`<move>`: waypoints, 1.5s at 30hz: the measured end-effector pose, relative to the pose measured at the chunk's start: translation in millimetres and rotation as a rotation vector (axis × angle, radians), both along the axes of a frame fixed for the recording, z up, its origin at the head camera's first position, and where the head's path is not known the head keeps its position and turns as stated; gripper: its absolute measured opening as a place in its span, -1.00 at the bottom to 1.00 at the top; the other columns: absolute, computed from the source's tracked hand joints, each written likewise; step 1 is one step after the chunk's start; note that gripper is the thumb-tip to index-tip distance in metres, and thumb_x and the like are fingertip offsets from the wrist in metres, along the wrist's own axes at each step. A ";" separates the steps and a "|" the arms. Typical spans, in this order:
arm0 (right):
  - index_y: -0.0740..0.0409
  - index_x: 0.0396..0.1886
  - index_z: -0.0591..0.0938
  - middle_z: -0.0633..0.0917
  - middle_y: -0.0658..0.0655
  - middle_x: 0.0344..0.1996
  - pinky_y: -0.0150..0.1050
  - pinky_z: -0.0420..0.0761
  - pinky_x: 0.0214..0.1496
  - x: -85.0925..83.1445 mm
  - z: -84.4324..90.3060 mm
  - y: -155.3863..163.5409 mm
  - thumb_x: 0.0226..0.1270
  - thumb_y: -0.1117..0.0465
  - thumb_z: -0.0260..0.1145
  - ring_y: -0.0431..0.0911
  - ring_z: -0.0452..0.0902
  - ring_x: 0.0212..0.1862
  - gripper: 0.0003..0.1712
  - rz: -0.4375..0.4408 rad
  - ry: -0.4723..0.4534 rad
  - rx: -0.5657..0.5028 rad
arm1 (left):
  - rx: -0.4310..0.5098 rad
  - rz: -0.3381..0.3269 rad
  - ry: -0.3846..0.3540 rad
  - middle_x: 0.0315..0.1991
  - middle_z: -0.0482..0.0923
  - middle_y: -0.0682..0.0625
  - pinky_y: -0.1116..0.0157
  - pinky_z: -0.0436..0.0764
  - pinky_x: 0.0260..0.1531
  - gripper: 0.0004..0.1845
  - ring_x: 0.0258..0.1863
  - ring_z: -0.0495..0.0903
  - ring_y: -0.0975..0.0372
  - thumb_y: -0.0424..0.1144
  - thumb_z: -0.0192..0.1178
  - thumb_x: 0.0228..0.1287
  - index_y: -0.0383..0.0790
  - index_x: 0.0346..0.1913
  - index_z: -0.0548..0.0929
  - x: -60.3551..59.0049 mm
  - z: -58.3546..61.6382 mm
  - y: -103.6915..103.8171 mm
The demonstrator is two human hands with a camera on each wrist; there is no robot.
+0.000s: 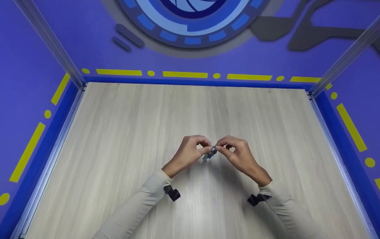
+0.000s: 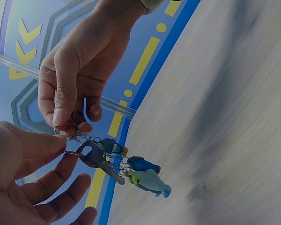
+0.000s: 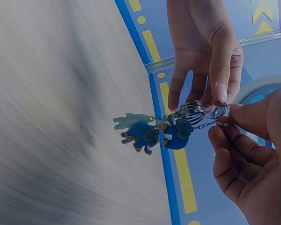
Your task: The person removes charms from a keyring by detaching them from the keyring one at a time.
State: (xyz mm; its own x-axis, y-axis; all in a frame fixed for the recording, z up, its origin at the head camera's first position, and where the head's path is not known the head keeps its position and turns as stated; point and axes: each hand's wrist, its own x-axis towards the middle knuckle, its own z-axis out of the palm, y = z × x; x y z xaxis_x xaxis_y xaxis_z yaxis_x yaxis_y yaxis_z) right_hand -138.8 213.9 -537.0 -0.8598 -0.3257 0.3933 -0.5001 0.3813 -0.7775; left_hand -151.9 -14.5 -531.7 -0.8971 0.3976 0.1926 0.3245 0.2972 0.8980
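Observation:
A bunch of metal key rings (image 3: 220, 111) is held between the fingertips of both hands. In the head view, my left hand (image 1: 189, 151) pinches it from the left with thumb and forefinger. From the other side my right hand (image 1: 239, 155) pinches a ring edge in the same way. From the rings hang a key (image 2: 91, 154) and short chains with small animal figures: a pale green one (image 2: 151, 180), a blue one (image 2: 143, 164) and another blue one (image 3: 177, 137). A silver coil-like stack of rings (image 3: 192, 112) shows in the right wrist view. Fingertips partly hide the rings.
Beneath the hands spreads a light wood-grain table (image 1: 136, 132). Blue-purple panels (image 1: 183, 63) with yellow marks stand at its back and sides, joined by metal posts (image 1: 352, 49) at the far corners. A small black camera (image 1: 172, 193) sits on each wrist.

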 end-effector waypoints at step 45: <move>0.03 -0.22 0.86 0.83 -0.06 -0.29 -0.32 0.69 -0.14 2.9 -6.7 3.9 0.44 0.40 0.52 -0.17 0.70 -0.28 -0.84 -0.039 0.021 -0.044 | 0.027 -0.006 0.059 -0.24 0.84 0.02 0.10 0.71 0.10 -0.91 -0.18 0.76 0.29 -0.42 0.50 0.38 -0.15 -0.22 0.90 1.3 -5.4 -3.5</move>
